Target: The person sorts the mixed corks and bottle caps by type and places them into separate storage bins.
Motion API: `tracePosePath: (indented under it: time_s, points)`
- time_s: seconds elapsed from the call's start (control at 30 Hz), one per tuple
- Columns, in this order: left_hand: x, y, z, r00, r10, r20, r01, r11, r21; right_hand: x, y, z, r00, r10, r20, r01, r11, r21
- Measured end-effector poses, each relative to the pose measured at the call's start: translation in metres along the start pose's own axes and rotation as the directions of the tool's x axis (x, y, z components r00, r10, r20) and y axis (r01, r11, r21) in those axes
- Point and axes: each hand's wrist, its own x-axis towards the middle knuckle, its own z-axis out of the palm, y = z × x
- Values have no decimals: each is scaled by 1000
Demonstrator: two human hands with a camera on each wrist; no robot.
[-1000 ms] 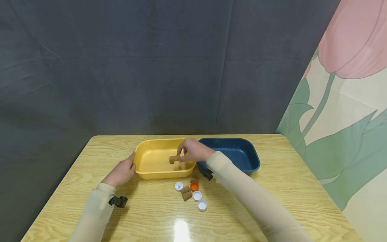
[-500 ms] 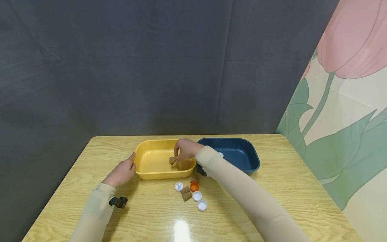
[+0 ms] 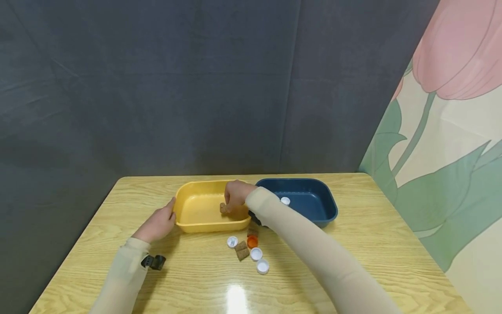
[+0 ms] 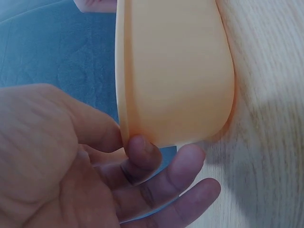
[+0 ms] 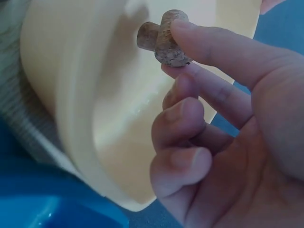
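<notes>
Yellow tub and navy tub adjacent, near far edge of worktop; worktop extends past both outer ends. Left hand at yellow tub's left end, thumb and forefinger pinching rim. Right hand within that tub, thumb and forefinger pinching cork: long axis steep in right-wrist view, crossing sideways second cork; contact unclear. Navy tub contains white cap.

A dark curtain hangs behind the wood-grained table, beside a pink tulip mural.
</notes>
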Motion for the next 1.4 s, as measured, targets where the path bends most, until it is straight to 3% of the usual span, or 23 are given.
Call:
tracePosePath:
  time_s: [0.37, 0.97, 1.2, 1.4]
  points:
    - [2, -1, -1, 1000, -6, 5, 6, 1000, 15, 0, -7, 2, 1000, 15, -1, -15, 999, -37]
    - [2, -1, 0, 1000, 6, -3, -6, 1000, 20, -7, 6, -6, 999, 18, -30, -16, 999, 50]
    - [1, -1, 0, 1000, 20, -8, -20, 1000, 16, -23, 14, -9, 991, -96, -98, 106, 989, 107]
    - [2, -3, 0, 1000, 5, -2, -5, 1000, 23, -50, 16, -5, 970, -177, -165, 206, 961, 182]
